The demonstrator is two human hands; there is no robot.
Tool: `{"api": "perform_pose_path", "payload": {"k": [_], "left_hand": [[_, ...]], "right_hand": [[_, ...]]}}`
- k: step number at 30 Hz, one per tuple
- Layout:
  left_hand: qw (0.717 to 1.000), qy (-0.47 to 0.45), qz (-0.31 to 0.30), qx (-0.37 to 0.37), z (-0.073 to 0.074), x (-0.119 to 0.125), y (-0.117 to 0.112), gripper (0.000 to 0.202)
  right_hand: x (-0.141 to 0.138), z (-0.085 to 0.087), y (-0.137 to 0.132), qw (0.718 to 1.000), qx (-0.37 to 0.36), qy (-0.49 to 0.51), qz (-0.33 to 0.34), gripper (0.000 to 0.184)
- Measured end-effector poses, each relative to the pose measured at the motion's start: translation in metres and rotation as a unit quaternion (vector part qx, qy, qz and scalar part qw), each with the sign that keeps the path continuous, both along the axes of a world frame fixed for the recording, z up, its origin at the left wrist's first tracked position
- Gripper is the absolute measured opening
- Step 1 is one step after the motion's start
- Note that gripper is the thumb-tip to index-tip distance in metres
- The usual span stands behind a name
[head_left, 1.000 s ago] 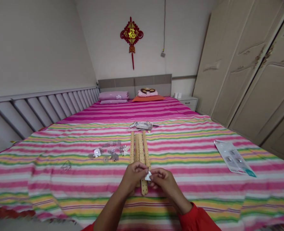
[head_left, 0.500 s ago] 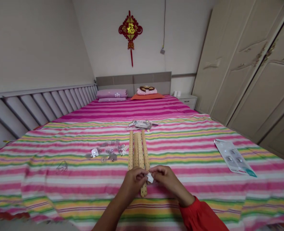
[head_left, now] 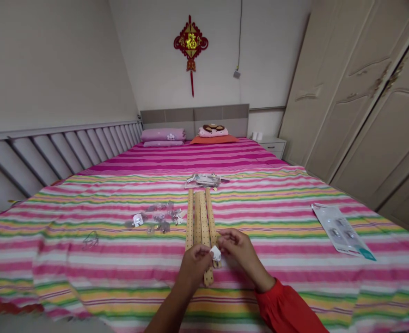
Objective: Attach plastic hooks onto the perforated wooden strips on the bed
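My left hand (head_left: 196, 262) is closed on a small white square piece (head_left: 215, 253), pinched between thumb and fingers. Just to its right, my right hand (head_left: 237, 247) has its fingers bent into a pinch, apart from the white piece. Whatever is between those fingertips, if anything, is too small to make out. Beneath and beyond both hands lie several long wooden strips (head_left: 203, 217) with rows of small holes, side by side and pointing away from me. Their near ends are partly hidden by my left hand.
Small clear bags of metal parts (head_left: 162, 225) lie scattered to the left, near a thin wire-like loop (head_left: 91, 239). A clear packet (head_left: 206, 180) sits beyond the strips. At right lies a blister pack (head_left: 343, 231). All rest on a striped bedsheet (head_left: 266, 208).
My right hand has come off the white piece, moving slightly up and away. The piece stays in my left hand, now showing more of its white face.
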State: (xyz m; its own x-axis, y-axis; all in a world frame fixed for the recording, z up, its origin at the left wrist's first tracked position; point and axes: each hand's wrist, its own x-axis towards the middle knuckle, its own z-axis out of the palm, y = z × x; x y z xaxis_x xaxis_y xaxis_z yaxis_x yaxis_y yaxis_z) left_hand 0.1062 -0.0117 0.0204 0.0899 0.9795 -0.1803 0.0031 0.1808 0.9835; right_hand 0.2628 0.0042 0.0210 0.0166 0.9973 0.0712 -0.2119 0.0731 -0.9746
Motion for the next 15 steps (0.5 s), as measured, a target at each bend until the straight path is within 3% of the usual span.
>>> {"api": "perform_pose_path", "payload": {"k": [2,5,11,15], "left_hand": [[0.998,-0.022,0.056,-0.021,0.000,0.001,0.003,0.034],[0.993,-0.045,0.106,-0.017,0.000,0.007,0.005,0.039],[0.992,-0.062,0.107,-0.004,-0.004,0.021,0.002,0.040],[0.996,-0.045,0.076,0.030,-0.006,0.017,0.010,0.034]], "right_hand": [[-0.001,-0.005,-0.003,0.998,-0.027,0.030,-0.055,0.035],[-0.007,-0.013,-0.012,0.995,-0.062,0.043,-0.058,0.038],[-0.023,-0.016,-0.015,0.991,-0.080,0.085,-0.060,0.040],[-0.018,-0.013,-0.003,0.991,-0.084,0.079,-0.068,0.037]]}}
